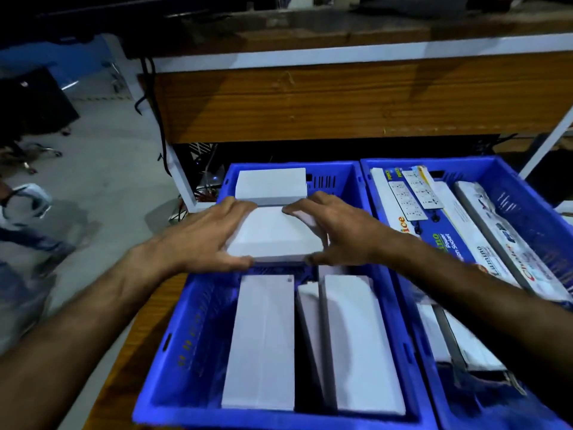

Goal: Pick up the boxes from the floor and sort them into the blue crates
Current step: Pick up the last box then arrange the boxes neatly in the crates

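Over the middle of the left blue plastic crate (161, 367), both bare hands hold one plain white rectangular cardboard box (273, 234), flat and smooth-faced. Left hand (198, 240): fingers spread along the box's left edge, thumb hooked under the near edge. Right hand (335, 231): fingers laid over the far right corner, thumb at the near edge. Held box: level, above the crate's interior, near side just over the boxes below.

Left crate, contents: second plain white box (271, 186) at the far end; long white matte carton (260, 342) lying flat at the near left; long white carton (362, 346) at the near right; thin white carton (308, 321) on edge, leaning between them. Crate walls: rigid moulded plastic, slotted.

Right blue plastic crate (521, 193), touching the left one: long printed power-socket cartons (434, 218), glossy, blue and white, laid lengthwise.

Behind: wood-grain panel (310, 103) with white metal frame; grey concrete floor (102, 169) to the left.
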